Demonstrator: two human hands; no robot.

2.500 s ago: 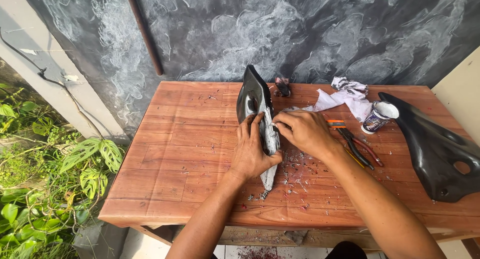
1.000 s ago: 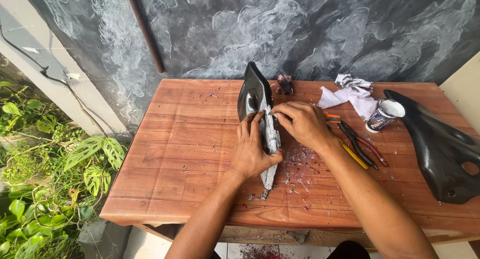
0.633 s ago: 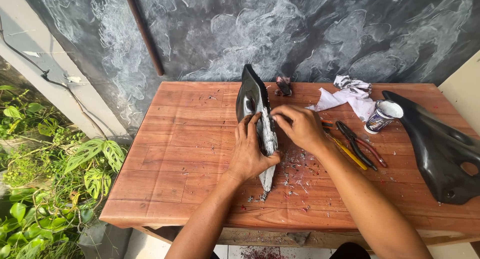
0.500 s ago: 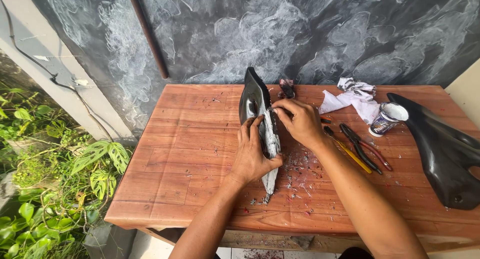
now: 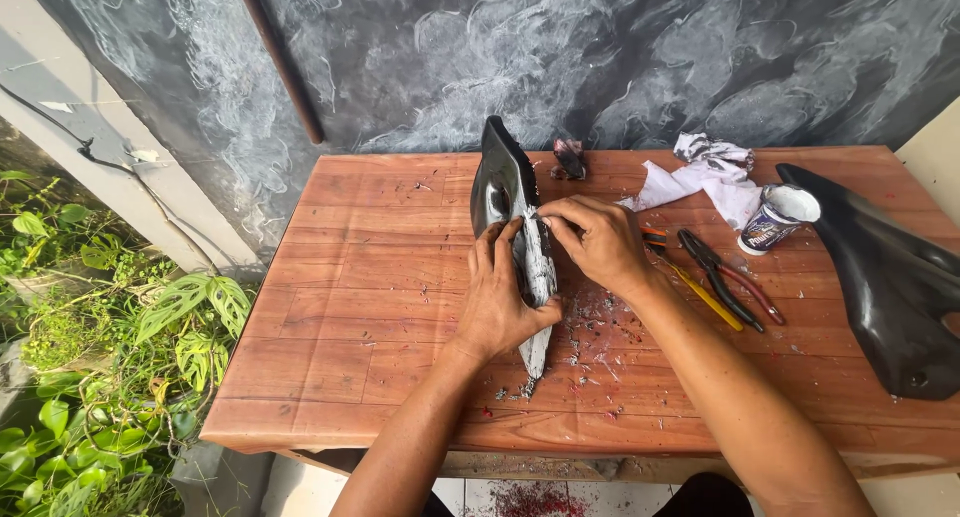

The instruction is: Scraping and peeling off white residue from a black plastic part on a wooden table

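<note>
Left hand (image 5: 497, 299) clamped around black panel (image 5: 503, 182); right hand (image 5: 597, 241) arched, fingertips pinching its edge

Outdoor workbench (image 5: 340, 307), pliers (image 5: 720, 272), plants (image 5: 110, 377)

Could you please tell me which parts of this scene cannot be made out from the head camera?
- Middle of the black plastic panel: covered by the left hand and right hand.
- What the right hand's fingertips pinch: too small to tell.
- Large black fairing: cut off by the right edge.
- Small dark object by the wall: too small to identify.
- Under the wooden table: hidden by its top.
</note>
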